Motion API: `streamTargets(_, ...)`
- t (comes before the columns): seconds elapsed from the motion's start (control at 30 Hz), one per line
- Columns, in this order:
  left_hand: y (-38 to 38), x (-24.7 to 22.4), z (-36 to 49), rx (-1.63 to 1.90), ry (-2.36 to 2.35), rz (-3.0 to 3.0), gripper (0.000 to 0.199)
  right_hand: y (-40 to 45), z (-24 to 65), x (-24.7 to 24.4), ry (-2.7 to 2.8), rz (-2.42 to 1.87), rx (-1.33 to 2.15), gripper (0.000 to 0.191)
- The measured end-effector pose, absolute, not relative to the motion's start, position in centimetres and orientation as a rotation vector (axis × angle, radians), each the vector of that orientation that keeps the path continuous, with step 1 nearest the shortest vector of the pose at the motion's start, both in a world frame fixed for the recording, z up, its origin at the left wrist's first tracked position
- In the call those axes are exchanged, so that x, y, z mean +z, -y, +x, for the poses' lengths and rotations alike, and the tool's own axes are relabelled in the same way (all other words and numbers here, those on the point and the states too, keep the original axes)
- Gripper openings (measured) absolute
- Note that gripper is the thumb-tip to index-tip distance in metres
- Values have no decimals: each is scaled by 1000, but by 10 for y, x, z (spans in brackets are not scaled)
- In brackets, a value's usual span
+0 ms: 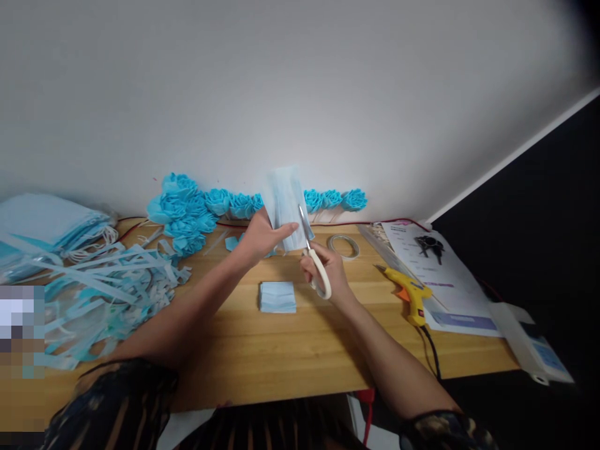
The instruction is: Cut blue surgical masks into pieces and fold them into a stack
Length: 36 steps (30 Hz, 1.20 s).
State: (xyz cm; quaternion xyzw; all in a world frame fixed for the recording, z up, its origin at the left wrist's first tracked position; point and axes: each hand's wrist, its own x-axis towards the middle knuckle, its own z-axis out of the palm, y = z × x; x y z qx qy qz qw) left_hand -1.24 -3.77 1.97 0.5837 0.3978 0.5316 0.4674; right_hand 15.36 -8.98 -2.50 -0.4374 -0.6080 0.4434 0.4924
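Observation:
My left hand [263, 237] grips a pale blue face mask [284, 194] upright above the table, thumb across its lower part. White-handled scissors [319, 274] are in my right hand [332, 270], their blades pointing up along the mask's right edge. Whether the blades have cut into the fabric I cannot tell. Below the hands, a small stack of light blue cut pieces [277, 297] lies on the wooden table. Behind the mask, part of a row of blue fabric flowers [241, 205] is hidden.
Left are a pile of cut strips [135, 281] and a stack of masks [51, 219]. A yellow glue gun [409, 290], a tape ring [344, 247], printed paper [445, 275] and keys [430, 248] lie right. A wall [300, 94] stands behind the wooden table [262, 362].

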Motion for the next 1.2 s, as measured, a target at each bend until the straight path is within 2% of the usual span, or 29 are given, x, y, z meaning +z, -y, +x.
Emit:
streamTargets(0.23, 36, 21, -15, 1309, -946, 1351, 51, 89, 151, -25, 1456, -1076, 1089, 40)
streamTargets(0.63, 34, 22, -18, 1393, -1013, 1258, 53, 88, 155, -18, 1545, -1032, 1106, 52)
streamTargets(0.9, 36, 20, -14, 1299, -1054, 1331, 45, 87, 158, -12, 1569, -1059, 1067, 55)
streamTargets(1.2, 34, 18, -15, 1283, -1059, 1297, 39, 86, 159, -13, 1597, -1066, 1073, 51)
